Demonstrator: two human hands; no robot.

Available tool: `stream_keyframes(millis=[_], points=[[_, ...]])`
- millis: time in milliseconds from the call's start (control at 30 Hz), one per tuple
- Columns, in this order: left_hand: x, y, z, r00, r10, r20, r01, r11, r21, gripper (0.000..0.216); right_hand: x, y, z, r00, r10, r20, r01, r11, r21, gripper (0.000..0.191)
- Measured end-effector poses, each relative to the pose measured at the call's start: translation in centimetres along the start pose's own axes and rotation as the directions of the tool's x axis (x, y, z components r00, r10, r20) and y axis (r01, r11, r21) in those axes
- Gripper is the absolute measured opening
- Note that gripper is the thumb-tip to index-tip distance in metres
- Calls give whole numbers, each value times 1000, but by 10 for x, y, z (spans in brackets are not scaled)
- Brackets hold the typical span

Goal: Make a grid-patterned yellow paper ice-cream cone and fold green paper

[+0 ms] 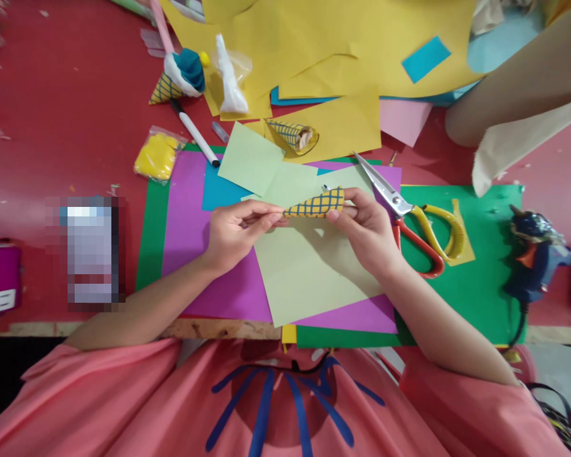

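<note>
Between my hands lies a small yellow paper cone (314,203) with a dark crisscross grid, its tip toward the left. My left hand (238,231) pinches the pointed tip. My right hand (368,231) grips the wide end, thumb in front and fingers behind or inside it; exactly where they sit is partly hidden. Below the cone is a pale green paper sheet (309,273) on a purple sheet (204,273). Farther back, a second grid-patterned cone (285,132) rests on its side on yellow paper. Scissors (400,206) with red and yellow handles lie open beside my right hand.
A blue glue gun (535,260) stands on green paper at right. At left are a phone-like blurred object (92,251), a yellow clay packet (157,155), a marker (197,138) and a decorated cone (164,89). A large cardboard tube (518,82) juts in at upper right.
</note>
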State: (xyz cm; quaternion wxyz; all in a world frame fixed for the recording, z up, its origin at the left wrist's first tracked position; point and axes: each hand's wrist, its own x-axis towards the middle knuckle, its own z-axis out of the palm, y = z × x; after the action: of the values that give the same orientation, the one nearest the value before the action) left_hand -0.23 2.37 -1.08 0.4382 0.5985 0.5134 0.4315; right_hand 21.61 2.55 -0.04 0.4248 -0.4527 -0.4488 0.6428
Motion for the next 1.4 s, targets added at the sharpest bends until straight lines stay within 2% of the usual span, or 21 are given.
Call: stream_keyframes(millis=[267,400,500,600,767,900,1000,1167,1400], points=[[-1,1,-1,998,55,13,-56,995,84,15,-1,2,0,1000,-18,-21,17,999,-50,21],[0,0,-2,984,173,34,-177,967,186,15,-1,1,1,999,-37,-17,36,997,-69,20],[1,-2,-4,940,339,44,-335,884,326,14,-1,1,1,999,-31,-6,31,999,-38,20],[1,-3,-7,887,460,42,-439,812,383,11,0,2,0,1000,-4,-17,4,1000,13,20],[1,-5,-10,862,503,70,-480,762,435,10,2,4,-3,998,48,-38,-46,997,61,20],[2,-4,-11,780,610,136,-596,660,458,20,3,4,-5,997,74,-29,-71,995,73,22],[4,-3,-11,746,651,142,-627,614,480,21,3,3,-5,997,79,-25,-77,994,71,23],[5,-2,-11,737,664,126,-635,616,465,17,4,4,-6,996,86,-31,-84,996,43,24],[4,-7,-11,779,621,86,-581,664,470,12,4,4,-6,997,72,-39,-71,997,32,23]])
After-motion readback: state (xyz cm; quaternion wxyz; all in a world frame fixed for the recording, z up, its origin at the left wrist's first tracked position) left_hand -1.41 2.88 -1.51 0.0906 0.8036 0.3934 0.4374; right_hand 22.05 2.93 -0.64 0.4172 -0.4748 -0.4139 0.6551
